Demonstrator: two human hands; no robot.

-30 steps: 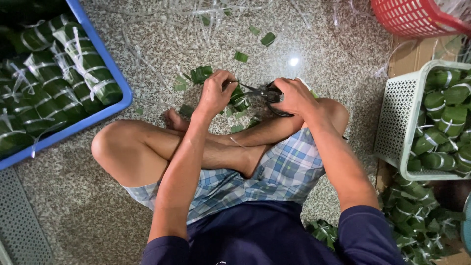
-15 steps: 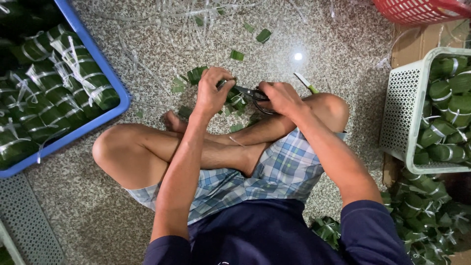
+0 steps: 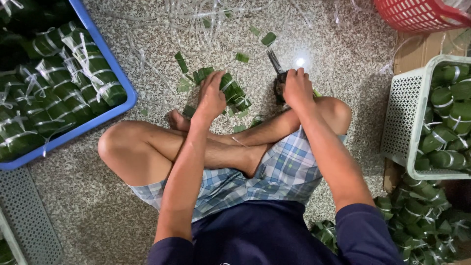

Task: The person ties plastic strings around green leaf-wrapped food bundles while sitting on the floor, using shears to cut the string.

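Speckled stone floor [image 3: 343, 64], person sitting cross-legged on it; blue crate [image 3: 122, 88] at the left holds many leaf-wrapped bundles with long loose tie ends, white basket [image 3: 400, 118] at the right holds neater ones, more piled at bottom right [image 3: 422, 216], red basket [image 3: 417, 14] at top right. Left hand [image 3: 212, 95] is closed down over one leaf-wrapped bundle [image 3: 234, 92] lying on the floor just ahead of the shins, right hand [image 3: 296, 88] is clenched round the scissors [image 3: 276, 66], blades pointing away, apart from the bundle. Green leaf offcuts [image 3: 269, 38] and cut string lie around, so trimming looks partway: white basket fairly full, blue crate with plenty left.
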